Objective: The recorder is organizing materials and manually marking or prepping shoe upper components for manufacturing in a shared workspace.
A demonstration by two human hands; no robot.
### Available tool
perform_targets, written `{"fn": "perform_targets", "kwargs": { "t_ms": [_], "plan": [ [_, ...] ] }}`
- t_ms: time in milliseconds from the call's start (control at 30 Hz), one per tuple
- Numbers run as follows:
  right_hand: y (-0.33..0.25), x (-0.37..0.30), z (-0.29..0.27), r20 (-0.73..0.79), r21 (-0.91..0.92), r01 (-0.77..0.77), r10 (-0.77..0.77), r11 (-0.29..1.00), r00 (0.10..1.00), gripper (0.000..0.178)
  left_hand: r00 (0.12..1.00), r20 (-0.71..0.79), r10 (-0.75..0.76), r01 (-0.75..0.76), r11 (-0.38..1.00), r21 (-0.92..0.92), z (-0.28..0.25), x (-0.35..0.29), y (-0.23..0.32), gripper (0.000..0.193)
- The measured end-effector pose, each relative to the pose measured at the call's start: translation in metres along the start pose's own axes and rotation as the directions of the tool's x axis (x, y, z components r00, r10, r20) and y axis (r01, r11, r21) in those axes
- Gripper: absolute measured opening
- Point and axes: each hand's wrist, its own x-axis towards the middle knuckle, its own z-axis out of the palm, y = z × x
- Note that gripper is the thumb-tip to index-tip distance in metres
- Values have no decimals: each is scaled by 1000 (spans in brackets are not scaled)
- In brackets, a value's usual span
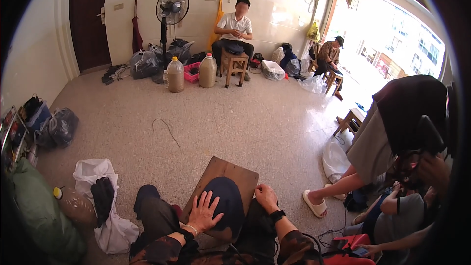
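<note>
A brown wooden board (236,171), the top of a stool or low bench as far as I can tell, stands tilted between my knees. On it lies a dark navy cloth piece (230,201) with a rounded far edge. My left hand (202,214) rests flat on the cloth, its fingers spread and nothing held. By the board's right edge is my right hand (266,198), its fingers curled in; whatever they may hold is hidden. Both wrists wear dark bands.
To my left are a white bag (110,235) with dark gloves (103,198) on it and a capped jug (76,205). A standing person (387,122) and a seated one (402,221) are close on my right. Across the floor, another person (235,29) sits near a fan (172,7).
</note>
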Motion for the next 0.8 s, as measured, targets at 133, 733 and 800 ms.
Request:
{"fn": "perform_targets", "kwargs": {
  "t_ms": [133,733,800],
  "plan": [
    [6,4,6,-35,7,40,-40,999,999,29,1000,2,3,-3,1000,-22,-1,0,-1,71],
    [-59,30,-14,-5,512,189,-218,838,976,29,1000,-17,19,-20,999,-37,3,-2,-5,72],
    [-61,26,-5,7,461,191,-219,867,976,29,998,-63,-8,-1,989,-146,6,1,-15,73]
  ]
}}
